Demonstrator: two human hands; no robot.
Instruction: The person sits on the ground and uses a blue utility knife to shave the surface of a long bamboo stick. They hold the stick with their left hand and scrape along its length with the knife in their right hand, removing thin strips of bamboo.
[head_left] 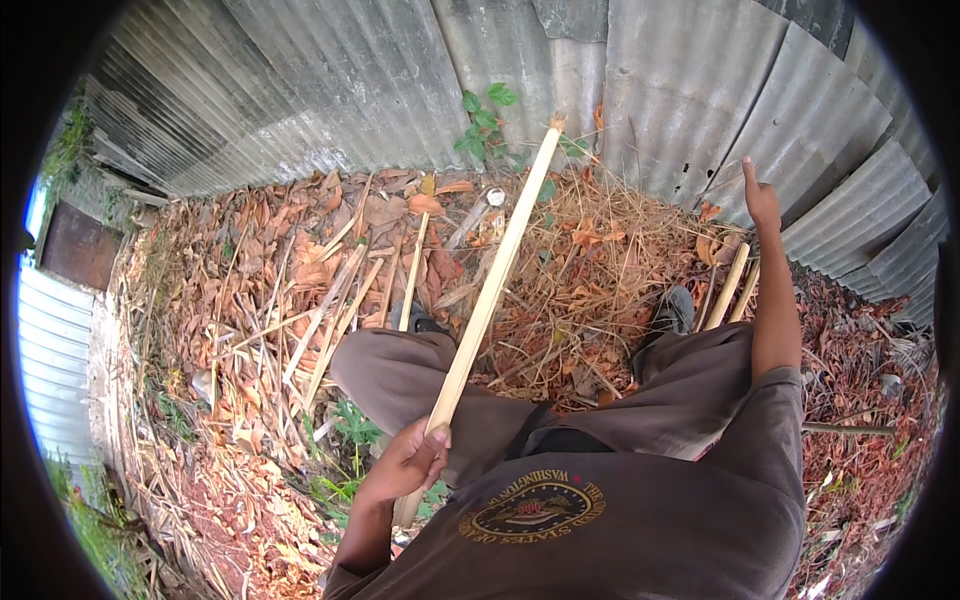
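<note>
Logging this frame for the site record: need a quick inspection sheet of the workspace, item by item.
Surface: bare ground under dry leaves and straw.
Job's things: long pale split bamboo stick, tilted away toward the fence.
Clutter: more bamboo strips on the leaves; two short pieces by the right shoe.
Hands: left hand closed round the stick's near end; right hand raised, holding nothing, forefinger out near the fence.
Cables: nothing seen.
Surroundings: corrugated metal fence; small green plant at its foot.
</note>
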